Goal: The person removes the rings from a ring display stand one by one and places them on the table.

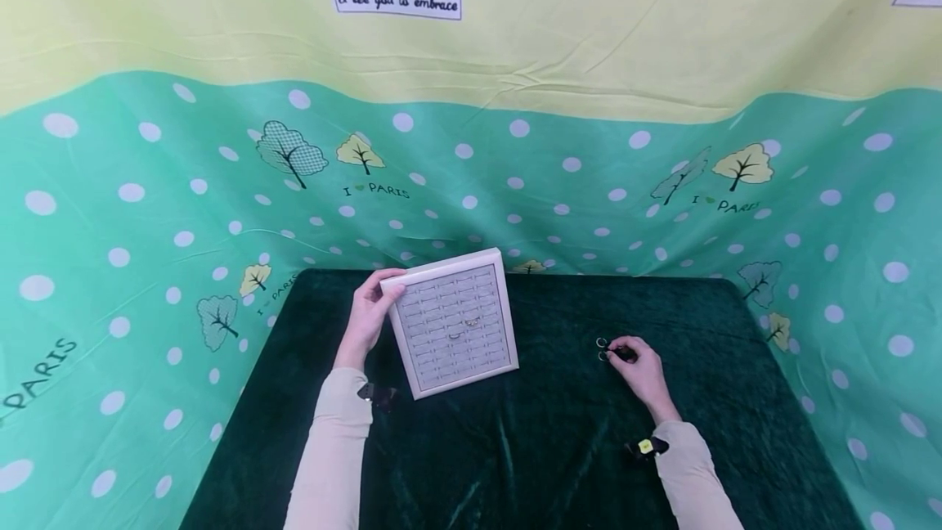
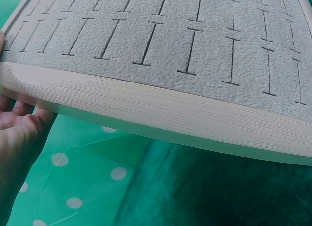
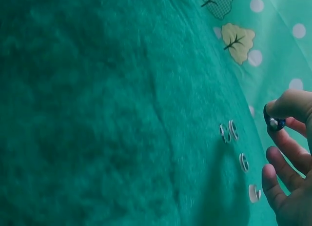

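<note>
We pinch a dark ring (image 3: 274, 119) in the right hand (image 1: 640, 368), over the table's (image 1: 559, 448) right half. Loose rings (image 3: 242, 162) lie just beside. Our left hand (image 1: 368, 309) grips the tray (image 2: 156, 109) at its upper-left corner, tilted, nearer the table's far-left corner; two slotted rings (image 1: 473, 322) inside.

The dark green velvety tabletop (image 1: 559, 448) bears 4 small rings (image 3: 252, 193), 2 of them side by side.
</note>
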Motion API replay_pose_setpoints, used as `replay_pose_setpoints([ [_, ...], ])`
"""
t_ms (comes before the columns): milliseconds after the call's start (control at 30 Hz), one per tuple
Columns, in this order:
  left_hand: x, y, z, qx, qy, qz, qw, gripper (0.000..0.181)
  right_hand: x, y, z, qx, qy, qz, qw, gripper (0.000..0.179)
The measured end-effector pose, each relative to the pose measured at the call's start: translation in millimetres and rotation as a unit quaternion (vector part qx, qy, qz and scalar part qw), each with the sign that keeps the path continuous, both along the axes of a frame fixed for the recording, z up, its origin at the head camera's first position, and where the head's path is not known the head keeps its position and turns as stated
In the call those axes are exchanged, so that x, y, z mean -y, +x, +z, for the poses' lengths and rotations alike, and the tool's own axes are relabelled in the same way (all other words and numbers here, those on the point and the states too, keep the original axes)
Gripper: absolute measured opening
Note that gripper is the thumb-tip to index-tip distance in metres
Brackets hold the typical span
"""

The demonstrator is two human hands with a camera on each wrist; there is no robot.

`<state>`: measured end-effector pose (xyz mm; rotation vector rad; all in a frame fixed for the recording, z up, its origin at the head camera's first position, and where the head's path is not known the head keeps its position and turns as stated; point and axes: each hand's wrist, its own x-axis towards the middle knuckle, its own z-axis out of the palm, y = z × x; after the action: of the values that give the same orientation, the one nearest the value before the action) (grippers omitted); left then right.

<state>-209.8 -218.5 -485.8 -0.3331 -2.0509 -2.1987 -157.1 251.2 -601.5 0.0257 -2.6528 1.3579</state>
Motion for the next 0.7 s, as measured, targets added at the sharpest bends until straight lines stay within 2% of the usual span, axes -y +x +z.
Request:
replay_pose_setpoints([
  [400, -0.2, 0.2, 1.1, 0.003, -0.009, 0.001, 1.0000, 0.030, -16, 1.8, -7.2, 0.031, 0.015, 0.005, 0.9994, 0.015],
  [700, -0.9, 0.9, 1.8, 0.005, -0.010, 0.001, 0.9999, 0.030, -19, 3.7, -11.3, 0.054, 0.019, -0.015, 0.9983, 0.015],
])
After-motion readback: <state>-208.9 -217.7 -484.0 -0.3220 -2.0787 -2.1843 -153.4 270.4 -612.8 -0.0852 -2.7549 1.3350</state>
